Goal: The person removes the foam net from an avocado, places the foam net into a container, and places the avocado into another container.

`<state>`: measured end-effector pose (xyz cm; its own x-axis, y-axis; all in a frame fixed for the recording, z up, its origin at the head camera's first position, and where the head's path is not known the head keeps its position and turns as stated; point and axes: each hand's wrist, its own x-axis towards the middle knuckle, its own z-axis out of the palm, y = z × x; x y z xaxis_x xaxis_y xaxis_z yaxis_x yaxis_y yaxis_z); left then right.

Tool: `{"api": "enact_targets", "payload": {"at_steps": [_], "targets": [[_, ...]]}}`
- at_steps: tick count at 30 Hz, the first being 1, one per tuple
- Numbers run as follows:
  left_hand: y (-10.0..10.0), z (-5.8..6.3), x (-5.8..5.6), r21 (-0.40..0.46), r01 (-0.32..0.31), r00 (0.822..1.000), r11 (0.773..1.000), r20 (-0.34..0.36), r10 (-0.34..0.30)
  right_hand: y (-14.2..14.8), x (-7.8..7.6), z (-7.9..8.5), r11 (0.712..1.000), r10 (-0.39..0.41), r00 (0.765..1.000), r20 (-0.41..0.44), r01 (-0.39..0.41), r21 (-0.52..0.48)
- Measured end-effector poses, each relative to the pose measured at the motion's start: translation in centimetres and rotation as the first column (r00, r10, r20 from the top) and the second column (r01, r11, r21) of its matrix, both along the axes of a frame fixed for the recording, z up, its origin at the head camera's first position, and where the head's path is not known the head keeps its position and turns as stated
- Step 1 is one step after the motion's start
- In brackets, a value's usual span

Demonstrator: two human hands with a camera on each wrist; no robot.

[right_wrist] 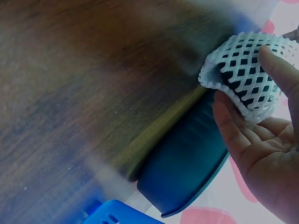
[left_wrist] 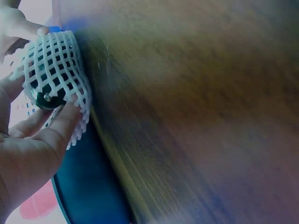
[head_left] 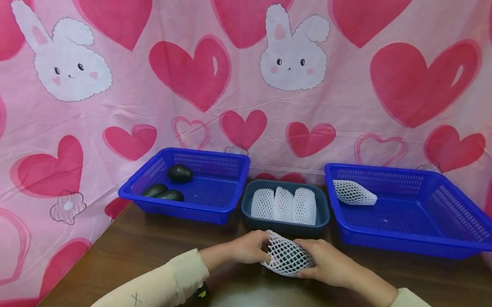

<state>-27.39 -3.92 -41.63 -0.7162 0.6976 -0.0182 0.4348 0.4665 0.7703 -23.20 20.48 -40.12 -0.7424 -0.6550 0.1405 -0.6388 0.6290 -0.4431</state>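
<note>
A white foam net sleeve is held between both hands above the table, just in front of a dark grey-green tray. Inside it sits a dark green avocado, whose stem end shows at the sleeve's opening in the left wrist view. My left hand holds the left end of the sleeve, with fingers and thumb at its rim. From the right, my right hand grips the netted avocado, thumb on the near side. Several white foam sleeves stand side by side in the tray.
At the back left, a blue basket holds three dark avocados. A larger blue basket at the right contains one piece in white foam net. A pink heart-print cloth hangs behind the brown wooden table.
</note>
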Motion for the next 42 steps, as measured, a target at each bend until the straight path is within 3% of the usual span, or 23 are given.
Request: {"api": "enact_targets", "payload": {"at_steps": [8, 15, 34, 42], "targets": [[-0.7, -0.2, -0.3, 0.056, 0.032, 0.999, 0.998, 0.024, -0.033, 0.0, -0.1, 0.1, 1.0, -0.013, 1.0, -0.016, 0.013, -0.004], [-1.4, -0.3, -0.3, 0.089, 0.023, 0.998, 0.996, 0.051, -0.027, 0.1, -0.2, 0.0, 1.0, -0.004, 0.998, -0.066, 0.003, -0.024], [-2.3, 0.3, -0.2, 0.041, -0.001, 0.999, 0.999, 0.052, -0.001, 1.0, 0.1, 0.6, 0.999, -0.03, 0.995, -0.099, 0.027, -0.036], [-2.3, 0.2, -0.2, 0.016, -0.006, 0.998, 1.0, 0.058, 0.005, 1.0, 0.2, 0.8, 0.999, -0.04, 0.995, -0.086, 0.041, 0.011]]}}
